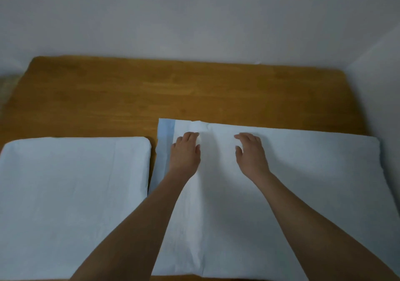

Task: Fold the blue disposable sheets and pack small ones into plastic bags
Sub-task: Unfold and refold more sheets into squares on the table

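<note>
Nearest the camera, the wide sheet (303,194) covers the bench's (129,94) near right part, white face up, a blue strip showing along its left edge; it appears folded over at least once. This looks like the folding step, mid-crease. Left of it, just apart across a thin gap of bare wood, a folded stack (73,194) lies at the near left edge. The left hand (186,153) presses the sheet close to its far left corner with fingers (187,136) curled together; the right hand (251,153) rests beside it, fingers loosely bent. Next likely calls for flattening, then lifting an edge across. No plastic bags are visible, and nothing blocks the fold.
</note>
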`<state>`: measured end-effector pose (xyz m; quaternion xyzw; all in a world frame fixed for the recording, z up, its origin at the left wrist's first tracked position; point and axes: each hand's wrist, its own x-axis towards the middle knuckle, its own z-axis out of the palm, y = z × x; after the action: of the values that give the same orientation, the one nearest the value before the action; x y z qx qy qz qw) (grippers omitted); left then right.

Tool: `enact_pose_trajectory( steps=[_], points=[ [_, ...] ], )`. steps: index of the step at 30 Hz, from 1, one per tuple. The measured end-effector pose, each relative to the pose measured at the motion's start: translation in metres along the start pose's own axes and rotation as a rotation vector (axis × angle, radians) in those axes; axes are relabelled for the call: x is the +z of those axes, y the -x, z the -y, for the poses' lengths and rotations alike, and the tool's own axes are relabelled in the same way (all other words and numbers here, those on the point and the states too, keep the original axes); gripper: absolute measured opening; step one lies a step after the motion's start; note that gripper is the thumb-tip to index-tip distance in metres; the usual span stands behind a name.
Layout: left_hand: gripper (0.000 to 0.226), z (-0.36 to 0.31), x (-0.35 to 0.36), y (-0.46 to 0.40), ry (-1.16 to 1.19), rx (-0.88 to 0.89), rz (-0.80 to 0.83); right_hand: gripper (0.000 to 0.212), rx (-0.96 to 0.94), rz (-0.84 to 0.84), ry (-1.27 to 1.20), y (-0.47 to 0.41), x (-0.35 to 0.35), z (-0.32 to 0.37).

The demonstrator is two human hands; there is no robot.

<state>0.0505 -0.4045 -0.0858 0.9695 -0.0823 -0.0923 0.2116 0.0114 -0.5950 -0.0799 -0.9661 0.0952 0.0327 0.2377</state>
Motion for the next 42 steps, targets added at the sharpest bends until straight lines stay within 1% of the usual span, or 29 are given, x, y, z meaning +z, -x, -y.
enact_pose_trajectory(
  steps=[3,6,10,14,17,20,23,24,26,27,29,31,32,35,38,40,42],
  points=[
    [0.043,0.001,-0.001,-0.040,-0.054,0.012,-0.001,0.037,-0.091,0.020,0.016,-0.043,0.007,0.009],
    [0.041,0.007,0.003,-0.073,-0.097,0.019,0.040,0.036,-0.119,0.074,0.030,-0.074,0.021,0.014],
    [0.027,0.026,0.006,-0.104,-0.201,-0.034,0.133,0.034,-0.093,0.134,0.003,-0.100,0.038,0.010],
    [0.014,0.045,0.001,-0.121,-0.132,-0.087,0.230,0.023,-0.063,0.206,0.017,-0.113,0.047,0.002],
    [0.015,0.051,-0.002,-0.128,-0.108,-0.052,0.258,0.018,-0.076,0.237,0.055,-0.116,0.050,-0.002],
    [0.020,0.049,-0.004,-0.131,-0.185,0.023,0.289,0.017,-0.090,0.260,0.087,-0.117,0.050,-0.001],
    [0.019,0.043,-0.004,-0.128,-0.328,0.053,0.265,0.016,-0.119,0.280,0.150,-0.115,0.050,0.004],
    [0.020,0.040,-0.003,-0.124,-0.374,0.052,0.233,0.016,-0.127,0.285,0.181,-0.114,0.049,0.006],
    [0.025,0.033,0.000,-0.111,-0.403,0.018,0.110,0.017,-0.133,0.293,0.248,-0.114,0.047,0.009],
    [0.028,0.028,0.001,-0.101,-0.363,-0.022,0.037,0.019,-0.130,0.294,0.279,-0.114,0.046,0.011],
    [0.031,0.019,0.004,-0.077,-0.188,-0.153,-0.088,0.029,-0.125,0.295,0.309,-0.113,0.044,0.017],
    [0.036,0.012,0.008,-0.044,0.008,-0.292,-0.178,0.040,-0.139,0.309,0.257,-0.113,0.044,0.026],
    [0.037,0.009,0.012,-0.024,0.085,-0.338,-0.198,0.043,-0.160,0.315,0.208,-0.113,0.044,0.032],
    [0.034,0.008,0.025,0.028,0.258,-0.411,-0.146,0.043,-0.266,0.352,0.110,-0.113,0.049,0.050],
    [0.034,0.008,0.035,0.060,0.325,-0.413,-0.085,0.045,-0.373,0.441,0.172,-0.111,0.058,0.064],
    [0.035,0.007,0.038,0.075,0.350,-0.406,-0.111,0.045,-0.427,0.415,0.205,-0.111,0.065,0.069],
    [0.035,0.006,0.040,0.093,0.345,-0.469,-0.190,0.044,-0.460,0.341,0.180,-0.114,0.071,0.075]
  ],
)
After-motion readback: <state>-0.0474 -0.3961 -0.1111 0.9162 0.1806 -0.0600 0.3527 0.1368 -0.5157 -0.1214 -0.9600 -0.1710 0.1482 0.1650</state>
